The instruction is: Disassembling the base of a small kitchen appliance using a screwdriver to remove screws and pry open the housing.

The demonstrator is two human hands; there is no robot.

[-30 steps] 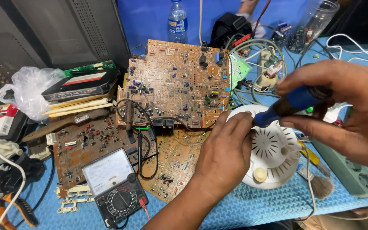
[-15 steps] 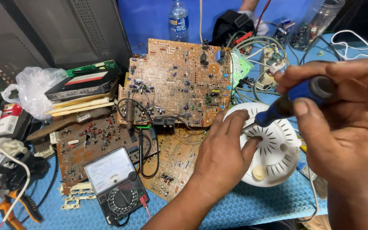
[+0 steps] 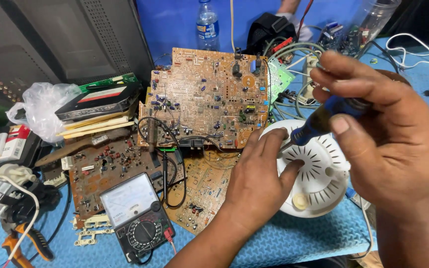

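Right hand [image 3: 393,144] gripping blue-handled screwdriver [image 3: 319,121]; left hand [image 3: 259,178] pressing white vented housing [image 3: 319,183], fingers spread. Risk: tip slipping, gouging plastic.

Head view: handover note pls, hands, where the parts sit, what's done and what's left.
Left hand: flat on the white round slotted housing, pinning it to the blue mat.
Right hand: grips a blue-handled screwdriver, tip angled down at the housing's top face near the left fingers.
Nearby: large brown circuit board behind the housing, analog multimeter front left.
Done: housing lies face up and is held steady, tool on it.
Left: whether any screw is out cannot be told; the tip is hidden behind the fingers.
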